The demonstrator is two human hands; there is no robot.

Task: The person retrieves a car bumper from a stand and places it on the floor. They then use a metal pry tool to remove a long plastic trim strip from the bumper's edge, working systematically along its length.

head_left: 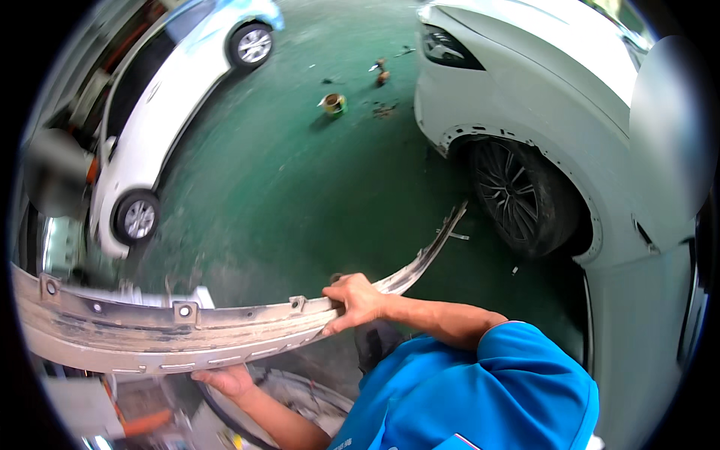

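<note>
A long curved car trim strip [247, 328], silver-grey with a dirt-streaked face and mounting tabs with holes, stretches from the left rim towards the white car's wheel. My right hand [356, 303] is closed over its upper edge near the middle, thumb on the near side. Farther left, my left hand [229, 380] holds the strip's lower edge from below; some of its fingers are hidden by the strip. Its thin, bent far end hangs above the green floor, beside a small metal bracket.
At the right stands a white car [525, 90] with its wheel arch bare and front wheel [510, 191] showing. Another white car [161, 97] is parked at the far left. A small tub [334, 105] and scattered parts lie on the green floor [300, 195]. A black hose [217, 409] curves below my left hand.
</note>
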